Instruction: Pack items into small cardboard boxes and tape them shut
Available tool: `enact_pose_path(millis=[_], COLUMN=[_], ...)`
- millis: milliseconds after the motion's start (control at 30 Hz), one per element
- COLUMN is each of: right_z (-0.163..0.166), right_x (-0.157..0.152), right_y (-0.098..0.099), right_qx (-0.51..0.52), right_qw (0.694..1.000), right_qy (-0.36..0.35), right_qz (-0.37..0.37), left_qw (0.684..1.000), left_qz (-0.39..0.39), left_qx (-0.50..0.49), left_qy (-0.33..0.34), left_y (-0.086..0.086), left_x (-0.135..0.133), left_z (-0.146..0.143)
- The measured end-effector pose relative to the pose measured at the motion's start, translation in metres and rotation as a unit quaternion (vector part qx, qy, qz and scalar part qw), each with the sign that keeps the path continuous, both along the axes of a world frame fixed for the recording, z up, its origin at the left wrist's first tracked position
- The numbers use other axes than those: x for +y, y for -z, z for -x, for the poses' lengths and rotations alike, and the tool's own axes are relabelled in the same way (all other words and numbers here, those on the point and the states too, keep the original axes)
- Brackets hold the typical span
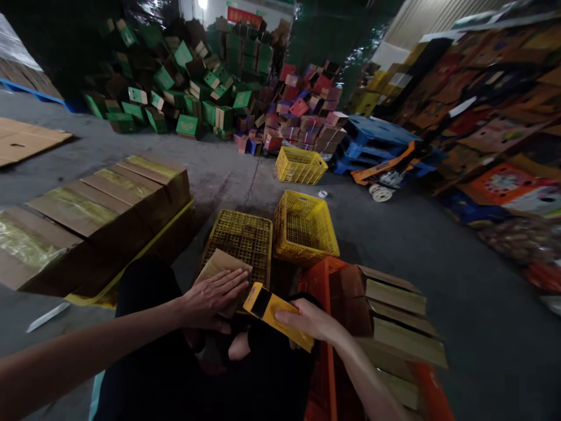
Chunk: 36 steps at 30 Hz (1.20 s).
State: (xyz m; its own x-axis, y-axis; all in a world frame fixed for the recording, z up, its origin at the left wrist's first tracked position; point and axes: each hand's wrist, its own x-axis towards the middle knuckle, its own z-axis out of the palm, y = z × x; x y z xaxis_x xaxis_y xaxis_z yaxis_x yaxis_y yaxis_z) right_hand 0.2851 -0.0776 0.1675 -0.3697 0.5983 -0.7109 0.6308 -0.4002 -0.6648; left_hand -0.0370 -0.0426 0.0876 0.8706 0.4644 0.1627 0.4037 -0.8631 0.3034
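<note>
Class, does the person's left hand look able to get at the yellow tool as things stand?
Probably yes: the left hand lies on the cardboard close by the yellow tool, with nothing visible between hand and tool, though the right hand grips it.

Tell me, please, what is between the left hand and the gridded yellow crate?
In the head view, brown cardboard lies between the left hand and that yellow crate.

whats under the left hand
Under the left hand is a tan-brown cardboard piece, its far part showing. The section beneath the palm is covered; what lies below the cardboard is hidden.
</note>
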Motion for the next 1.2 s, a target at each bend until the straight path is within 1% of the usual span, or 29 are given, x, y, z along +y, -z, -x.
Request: enact_pose_path(millis=[133,333,433,533,633,733,800,833,867,900,933,967,1000,1033,1067,1100,1133,1167,1200], right_z=[-0.006,-0.009,-0.016,-0.023,-0.021,-0.007,0.005,0.011,0.016,0.020,0.023,0.026,0.028,0.030,0.032,0.033,0.035,0.036,0.037], right_x=[-0.006,-0.014,-0.019,-0.023,-0.021,-0.014,-0.008,-0.006,-0.004,-0.003,-0.002,-0.002,-0.002,-0.002,-0.003,-0.004,-0.005,-0.007,-0.008], right_y=[-0.006,0.000,0.001,0.001,0.008,0.020,0.027,0.030,0.031,0.032,0.033,0.032,0.032,0.031,0.031,0.031,0.031,0.030,0.029], right_qx=[-0.010,0.012,0.009,0.003,-0.004,-0.004,-0.006,-0.006,-0.011,-0.014,-0.017,-0.020,-0.021,-0.019,-0.017,-0.013,-0.009,-0.007,-0.006], right_qw=[1.000,0.999,0.999,0.999,0.999,1.000,1.000,1.000,0.999,0.999,0.999,0.999,0.999,0.999,0.999,0.999,0.999,0.998,0.998], right_qy=[0.015,0.026,0.030,0.042,0.031,0.019,0.023,0.028,0.030,0.032,0.034,0.035,0.038,0.040,0.042,0.045,0.049,0.057,0.065], right_qz=[0.013,0.039,0.030,0.006,-0.010,-0.008,-0.002,0.001,0.006,0.008,0.008,0.008,0.005,0.003,0.000,-0.003,-0.008,-0.015,-0.024], left_qw=[1.000,1.000,1.000,1.000,0.999,0.998,0.997,0.996,0.993,0.985,0.969,0.945,0.912,0.876,0.837,0.796,0.754,0.715,0.683], left_qz=[0.011,0.010,0.005,0.003,0.008,0.021,0.031,0.032,0.033,0.035,0.043,0.068,0.115,0.188,0.276,0.364,0.442,0.499,0.535], left_qx=[0.000,0.004,0.002,-0.007,-0.022,-0.041,-0.066,-0.085,-0.107,-0.133,-0.164,-0.193,-0.219,-0.238,-0.256,-0.276,-0.298,-0.323,-0.349], left_qy=[0.017,0.020,0.013,0.015,0.032,0.044,0.025,-0.003,-0.046,-0.105,-0.178,-0.257,-0.328,-0.374,-0.396,-0.397,-0.384,-0.367,-0.354], left_y=[0.000,-0.001,-0.002,-0.006,-0.013,-0.017,-0.014,-0.010,-0.005,0.001,0.007,0.013,0.018,0.022,0.025,0.026,0.027,0.027,0.026], left_x=[0.002,-0.003,-0.004,-0.003,0.000,0.001,0.001,0.002,0.003,0.004,0.005,0.006,0.007,0.008,0.008,0.008,0.006,0.005,0.003], left_z=[-0.003,-0.001,0.001,0.003,0.006,0.010,0.013,0.015,0.018,0.022,0.026,0.031,0.035,0.039,0.042,0.044,0.045,0.045,0.044])
